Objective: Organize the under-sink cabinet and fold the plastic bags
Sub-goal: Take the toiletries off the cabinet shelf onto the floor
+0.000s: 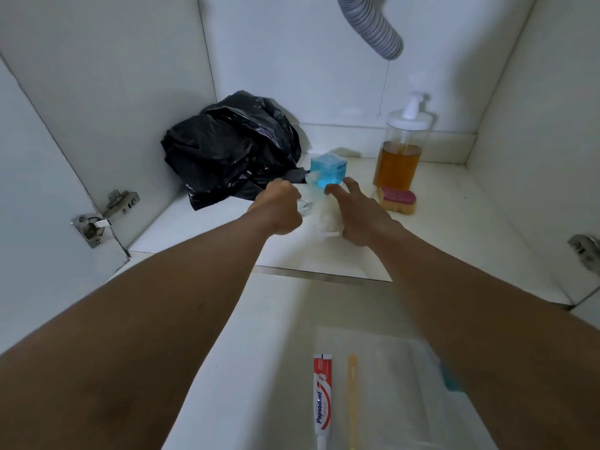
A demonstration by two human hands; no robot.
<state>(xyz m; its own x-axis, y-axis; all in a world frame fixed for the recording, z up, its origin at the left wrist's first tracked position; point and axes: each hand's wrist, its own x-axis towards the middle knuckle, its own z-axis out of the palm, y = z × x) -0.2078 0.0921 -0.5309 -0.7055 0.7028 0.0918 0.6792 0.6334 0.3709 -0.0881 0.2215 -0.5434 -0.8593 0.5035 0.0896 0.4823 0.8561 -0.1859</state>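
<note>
Nearest, on the floor outside the cabinet: 1 toothpaste tube (322, 401), red and white, lying lengthwise, with 1 yellow toothbrush (352, 391) just beside it on the right. Both at the left edge of 1 flat clear plastic sheet (393, 362), smooth and squared off. A bit of something teal (450, 381) poking out from under the right forearm, too hidden to name.

Then 2 bare forearms stretched straight ahead over the front edge onto the cabinet floor (454, 228). Left hand (279, 209) curled into a fist round 1 crumpled clear bag (319, 217), knuckles up. Right hand (360, 216) wide, fingers spread and pointing forward, thumb out to the left, either hovering over or resting on the whitish end of that same bag, can't tell which. Bag bunched and wrinkly, sitting between the 2 hands near the middle of the cabinet floor.

Just past the fingertips: 1 blue cube-shaped bottle (328, 172). Off to its right, 1 sponge (397, 200), pink on yellow, and right behind that 1 upright pump bottle (401, 151), partly filled with amber liquid. Back left: 1 heap of black bags (233, 151), glossy and scrunched, impossible to count how many in there. Up top, 1 grey ribbed drain hose (373, 24). 2 metal hinges (94, 227) on the left wall, 1 more hinge (584, 250) on the right.
</note>
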